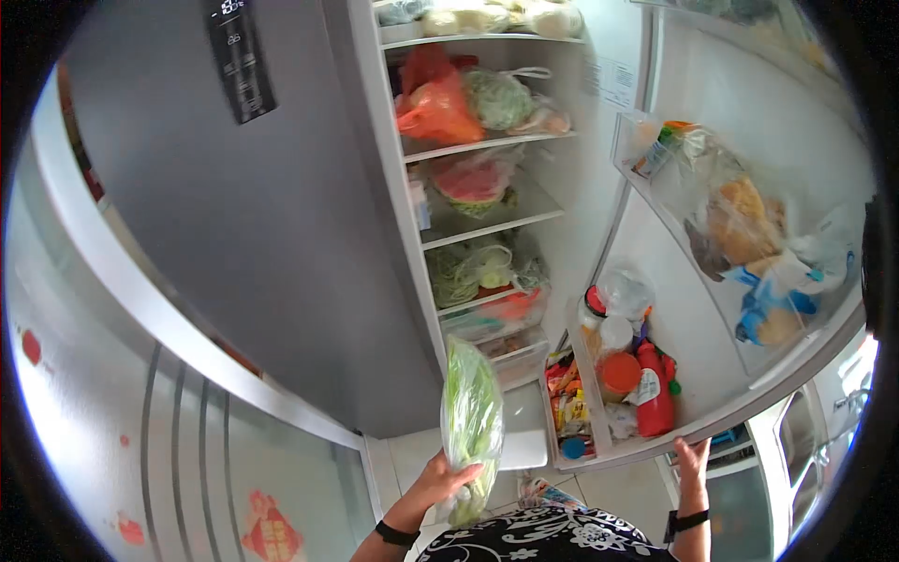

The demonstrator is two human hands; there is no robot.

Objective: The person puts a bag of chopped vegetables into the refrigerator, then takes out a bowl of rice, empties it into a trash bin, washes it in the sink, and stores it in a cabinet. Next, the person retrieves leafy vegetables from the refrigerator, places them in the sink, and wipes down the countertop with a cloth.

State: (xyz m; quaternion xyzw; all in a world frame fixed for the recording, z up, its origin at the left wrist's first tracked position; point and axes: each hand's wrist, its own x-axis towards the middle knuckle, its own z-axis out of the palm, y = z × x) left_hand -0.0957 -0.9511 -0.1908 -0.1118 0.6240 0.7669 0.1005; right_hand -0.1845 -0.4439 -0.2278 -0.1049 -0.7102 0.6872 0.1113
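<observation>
- Left grip is wrapped round bagged greens.
- Right grip meets fridge door at bottom edge; closure unclear.
- Label on red bottle is unreadable.

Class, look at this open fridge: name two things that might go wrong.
The left hand grips the bagged greens near their lower end, so they might flop or slip. The right hand is at the edge of the open door; a sharp swing could topple its red bottle.
</observation>
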